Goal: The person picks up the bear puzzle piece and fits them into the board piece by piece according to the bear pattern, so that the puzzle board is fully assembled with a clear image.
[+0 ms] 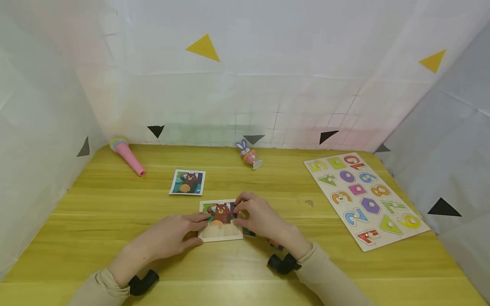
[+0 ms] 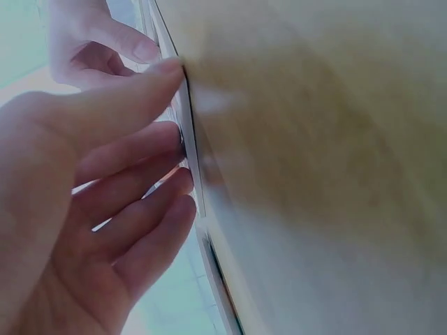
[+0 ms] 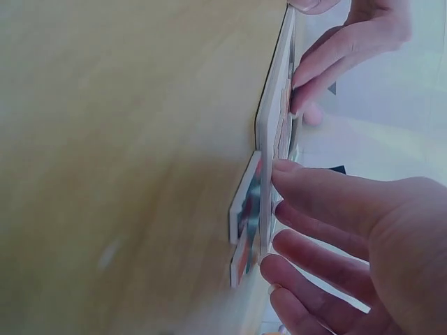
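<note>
The bare right grip [image 1: 257,216] partly hides the pale rectangular bear puzzle [image 1: 221,231] and small colourful pieces [image 1: 249,233]. Beige fabric sleeves [image 1: 333,276] leave the head view's bottom edge. A mark [image 1: 309,203] on the yellow wooden bench [image 1: 214,265] is too small to identify.

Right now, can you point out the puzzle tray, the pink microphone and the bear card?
Puzzle tray [image 1: 220,232]: head view, on its bare wooden floor.
Pink microphone [image 1: 130,158]: head view, on its handle.
Bear card [image 1: 188,182]: head view, on the printed bear.
</note>
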{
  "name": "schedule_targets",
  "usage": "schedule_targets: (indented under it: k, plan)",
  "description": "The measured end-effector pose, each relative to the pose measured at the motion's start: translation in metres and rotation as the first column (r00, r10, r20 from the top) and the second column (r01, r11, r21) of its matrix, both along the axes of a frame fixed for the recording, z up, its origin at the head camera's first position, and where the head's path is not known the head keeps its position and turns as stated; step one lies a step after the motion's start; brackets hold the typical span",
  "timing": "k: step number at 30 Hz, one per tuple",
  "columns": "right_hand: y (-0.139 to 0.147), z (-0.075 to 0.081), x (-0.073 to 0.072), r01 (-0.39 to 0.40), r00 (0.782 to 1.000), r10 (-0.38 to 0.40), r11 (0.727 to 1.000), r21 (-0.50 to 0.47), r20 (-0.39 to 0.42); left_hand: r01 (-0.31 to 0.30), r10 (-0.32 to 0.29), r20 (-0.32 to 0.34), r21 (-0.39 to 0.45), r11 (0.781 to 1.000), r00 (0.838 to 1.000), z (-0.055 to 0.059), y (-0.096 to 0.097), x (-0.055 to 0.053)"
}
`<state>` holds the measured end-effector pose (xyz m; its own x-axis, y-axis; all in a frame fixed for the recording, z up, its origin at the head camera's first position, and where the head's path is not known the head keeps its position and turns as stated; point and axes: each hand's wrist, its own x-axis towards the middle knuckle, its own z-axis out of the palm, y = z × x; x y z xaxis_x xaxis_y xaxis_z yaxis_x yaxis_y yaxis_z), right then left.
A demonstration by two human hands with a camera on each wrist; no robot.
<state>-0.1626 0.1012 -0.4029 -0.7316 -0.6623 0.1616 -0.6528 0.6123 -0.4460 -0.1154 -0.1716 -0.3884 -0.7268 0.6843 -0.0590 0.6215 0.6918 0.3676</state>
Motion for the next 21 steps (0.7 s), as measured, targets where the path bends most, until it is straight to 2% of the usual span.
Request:
schedule_targets:
  k: [4, 13, 21]
  plan:
    - [0.002, 0.0, -0.001, 0.007, 1.0, -0.007, 1.0, -0.001, 0.008, 0.017, -0.016, -0.026, 0.005, 1.0, 1.0, -0.002, 0.0, -0.002]
    - [0.006, -0.001, -0.002, -0.012, 1.0, 0.013, 1.0, -0.025, 0.028, 0.016, -0.016, 0.006, 0.04, 0.999, 1.0, -0.005, -0.002, -0.003]
    - [0.025, 0.002, -0.002, 0.0, 0.994, 0.005, 0.999, -0.047, 0.107, 0.016, -0.015, -0.011, 0.042, 0.999, 1.0, -0.007, -0.002, -0.003]
